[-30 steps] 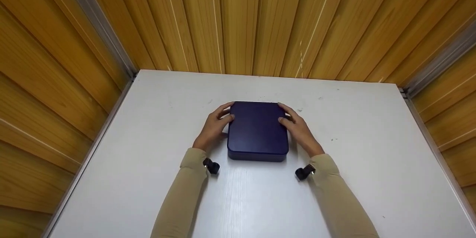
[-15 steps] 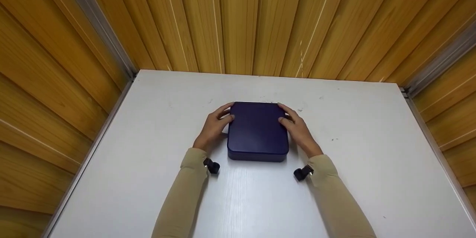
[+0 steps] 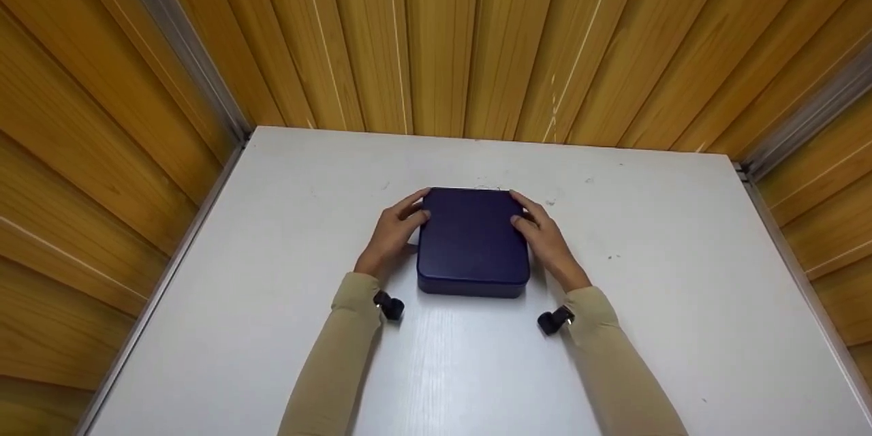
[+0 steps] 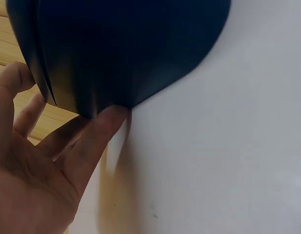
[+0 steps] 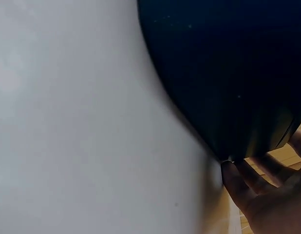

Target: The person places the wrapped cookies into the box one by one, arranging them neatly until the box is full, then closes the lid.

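Observation:
A dark blue rectangular box [image 3: 473, 238] with rounded corners sits on the white table, its lid closed and a thin seam along its side. My left hand [image 3: 392, 235] grips its left side, thumb on the top edge and fingers along the side toward the far corner. On the opposite side, my right hand [image 3: 550, 242] holds the box the same way. In the left wrist view, the left fingertips [image 4: 114, 114] touch the box's lower edge by the table. The right wrist view has the right fingertips [image 5: 228, 168] at the lower edge too. Whatever is inside the box is hidden.
The white table [image 3: 313, 218] extends around the box, with small dark marks on its surface. Wood-patterned panels [image 3: 436, 41] stand behind it and at both sides, with metal posts at the corners. A small black camera [image 3: 390, 305] sits on each wrist.

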A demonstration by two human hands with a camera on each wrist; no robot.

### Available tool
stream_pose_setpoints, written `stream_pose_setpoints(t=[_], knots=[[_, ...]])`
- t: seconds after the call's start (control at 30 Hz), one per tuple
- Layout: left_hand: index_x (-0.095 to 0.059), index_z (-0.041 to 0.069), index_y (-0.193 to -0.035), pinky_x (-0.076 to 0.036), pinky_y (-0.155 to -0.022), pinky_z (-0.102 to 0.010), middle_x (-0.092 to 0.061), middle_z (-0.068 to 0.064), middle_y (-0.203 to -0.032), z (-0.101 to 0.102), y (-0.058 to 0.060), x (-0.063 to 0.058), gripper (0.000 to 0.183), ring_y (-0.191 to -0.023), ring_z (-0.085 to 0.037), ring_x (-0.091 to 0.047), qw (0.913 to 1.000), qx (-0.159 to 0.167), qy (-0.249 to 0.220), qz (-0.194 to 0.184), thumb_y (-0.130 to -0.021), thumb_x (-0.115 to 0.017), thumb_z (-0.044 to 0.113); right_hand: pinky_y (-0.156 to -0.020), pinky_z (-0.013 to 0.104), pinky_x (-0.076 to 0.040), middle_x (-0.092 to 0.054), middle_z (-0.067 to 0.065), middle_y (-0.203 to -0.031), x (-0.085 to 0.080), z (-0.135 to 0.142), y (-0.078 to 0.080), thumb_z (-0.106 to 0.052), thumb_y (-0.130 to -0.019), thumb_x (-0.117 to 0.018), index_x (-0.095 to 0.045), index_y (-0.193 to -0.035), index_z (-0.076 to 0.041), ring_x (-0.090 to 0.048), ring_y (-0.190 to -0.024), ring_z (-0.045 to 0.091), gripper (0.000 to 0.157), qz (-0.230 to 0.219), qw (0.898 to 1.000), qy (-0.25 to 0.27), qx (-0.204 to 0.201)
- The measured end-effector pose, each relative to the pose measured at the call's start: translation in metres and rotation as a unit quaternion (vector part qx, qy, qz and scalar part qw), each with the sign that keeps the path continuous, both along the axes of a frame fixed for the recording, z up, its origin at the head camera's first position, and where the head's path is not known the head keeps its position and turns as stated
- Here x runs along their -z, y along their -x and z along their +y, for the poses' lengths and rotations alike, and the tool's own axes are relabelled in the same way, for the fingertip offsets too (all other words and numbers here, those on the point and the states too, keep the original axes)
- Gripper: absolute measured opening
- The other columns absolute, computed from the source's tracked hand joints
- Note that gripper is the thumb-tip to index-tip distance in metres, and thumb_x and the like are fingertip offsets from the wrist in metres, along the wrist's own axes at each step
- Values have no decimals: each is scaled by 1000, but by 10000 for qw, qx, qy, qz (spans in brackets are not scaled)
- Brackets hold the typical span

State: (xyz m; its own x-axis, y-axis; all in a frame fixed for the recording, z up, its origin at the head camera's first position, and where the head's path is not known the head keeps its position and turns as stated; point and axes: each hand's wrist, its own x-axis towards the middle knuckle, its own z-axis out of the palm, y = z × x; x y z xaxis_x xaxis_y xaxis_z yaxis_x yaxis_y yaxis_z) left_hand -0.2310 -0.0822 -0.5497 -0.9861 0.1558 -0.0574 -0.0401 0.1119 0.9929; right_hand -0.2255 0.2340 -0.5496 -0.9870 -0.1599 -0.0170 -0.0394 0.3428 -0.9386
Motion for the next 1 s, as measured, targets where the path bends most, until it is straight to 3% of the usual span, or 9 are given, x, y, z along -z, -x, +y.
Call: stream_pose_setpoints(t=[0.07,0.17,0.33,0.47,0.73,1.0], knots=[[-58,31,-156,-54,-102,-54,-54,-14,-156,1,0,0,53,-143,-31,-50,9997,6,212,141,-103,-66,29,-125,53,-26,-29,8,-172,0,0,-1,-34,-110,-57,-39,-167,-26,-30,-155,38,60,-66,10000,53,-20],[-54,30,-158,-52,-106,-53,-51,-11,-159,1,-3,-1,56,-147,-32,-46,9995,42,258,166,-104,-66,32,-126,54,-24,-25,6,-174,0,1,-5,-38,-109,-59,-36,-168,-27,-27,-156,38,64,-151,9997,167,-64],[-53,33,-159,-62,-87,-53,-41,-11,-166,1,-15,-4,60,-144,-38,-50,9994,218,-175,-217,-102,-70,28,-126,52,-23,-22,7,-175,0,3,-17,-38,-108,-64,-36,-168,-25,-24,-157,39,68,-120,9991,351,-214],[-53,36,-158,-63,-85,-49,-37,-13,-168,1,-29,-3,62,-139,-38,-54,9986,316,-256,-326,-100,-71,24,-127,50,-23,-21,12,-174,0,4,-30,-30,-107,-67,-36,-168,-20,-23,-157,40,69,47,9982,449,-393],[-52,34,-159,-62,-87,-49,-46,-14,-161,0,-58,-3,67,-130,-34,-62,9982,511,-207,-248,-97,-74,23,-127,53,-21,-19,14,-174,7,6,-58,-27,-104,-71,-37,-167,-18,-21,-158,37,73,346,9977,315,-497],[-52,31,-160,-61,-88,-51,-43,-16,-164,-4,-72,-2,69,-136,-39,-57,9971,668,-263,-247,-95,-75,19,-126,55,-20,-19,14,-174,9,6,-73,-24,-104,-71,-35,-168,-18,-19,-159,37,73,373,9972,361,-537]])
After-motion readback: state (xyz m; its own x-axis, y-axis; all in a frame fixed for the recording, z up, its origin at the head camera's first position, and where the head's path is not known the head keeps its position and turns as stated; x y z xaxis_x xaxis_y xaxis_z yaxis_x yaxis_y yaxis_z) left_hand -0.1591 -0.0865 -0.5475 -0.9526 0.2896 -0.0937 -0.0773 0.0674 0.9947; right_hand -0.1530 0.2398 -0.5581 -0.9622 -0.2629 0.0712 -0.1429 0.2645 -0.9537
